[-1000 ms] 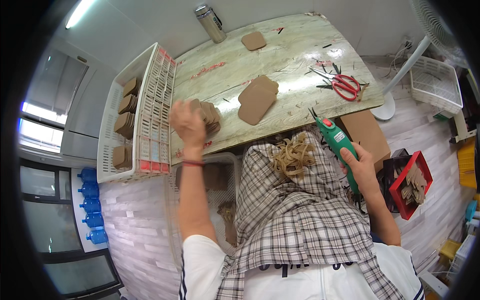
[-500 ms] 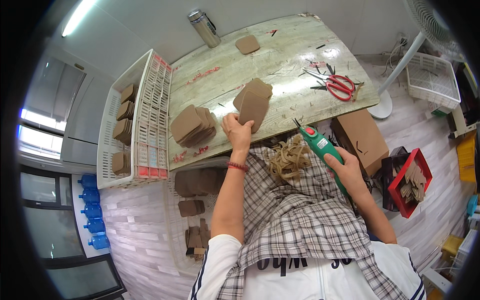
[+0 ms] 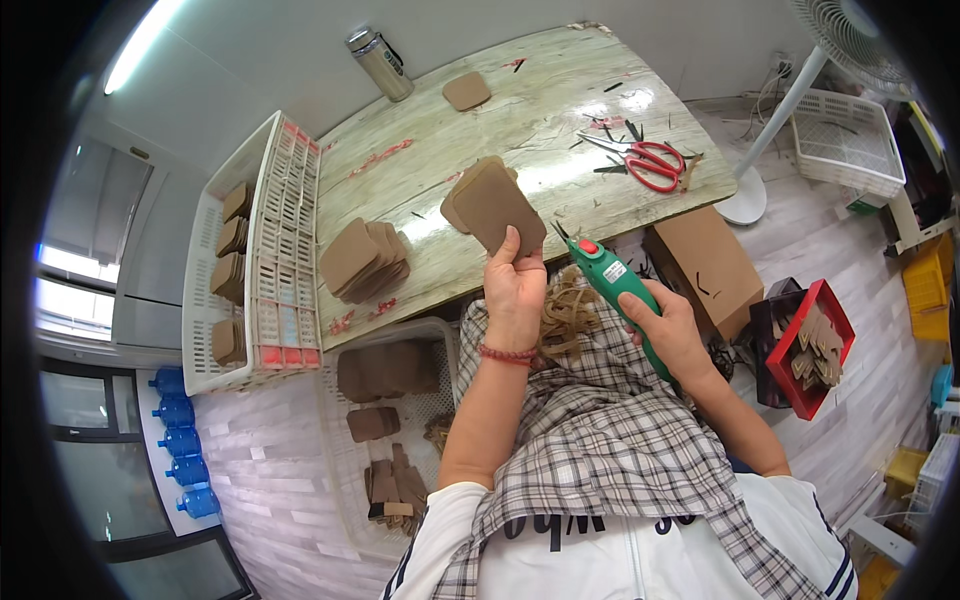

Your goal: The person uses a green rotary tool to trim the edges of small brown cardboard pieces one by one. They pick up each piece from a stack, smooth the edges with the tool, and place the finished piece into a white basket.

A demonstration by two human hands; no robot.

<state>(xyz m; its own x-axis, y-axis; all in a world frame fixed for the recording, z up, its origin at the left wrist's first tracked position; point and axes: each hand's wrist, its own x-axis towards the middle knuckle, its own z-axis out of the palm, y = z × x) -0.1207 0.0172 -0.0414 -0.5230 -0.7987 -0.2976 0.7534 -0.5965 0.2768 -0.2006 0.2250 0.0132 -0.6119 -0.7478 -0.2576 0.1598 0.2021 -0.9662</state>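
My left hand (image 3: 517, 295) is closed on a flat brown piece with rounded corners (image 3: 500, 205), the thumb lying on its face. The piece is raised at the table's near edge and partly hides other brown pieces (image 3: 455, 212) behind it. In my right hand (image 3: 668, 325) are green handheld electric scissors (image 3: 607, 270), their dark blades pointing up and left, just right of the piece. A fanned stack of brown pieces (image 3: 362, 258) lies left of my left hand. Tan strip trimmings (image 3: 572, 318) are heaped on the checked apron over my lap.
Red-handled scissors (image 3: 655, 167) lie among dark scraps on the table (image 3: 540, 110). A steel flask (image 3: 380, 65) stands at the back. White crates holding brown pieces are at the left (image 3: 285, 260) and below (image 3: 333, 450). A cardboard box (image 3: 705, 270) and red box (image 3: 845, 335) stand right.
My left hand has turned palm up and lifted the brown piece nearer the cutter. The green electric scissors have shifted slightly left. The whole view has moved a little.
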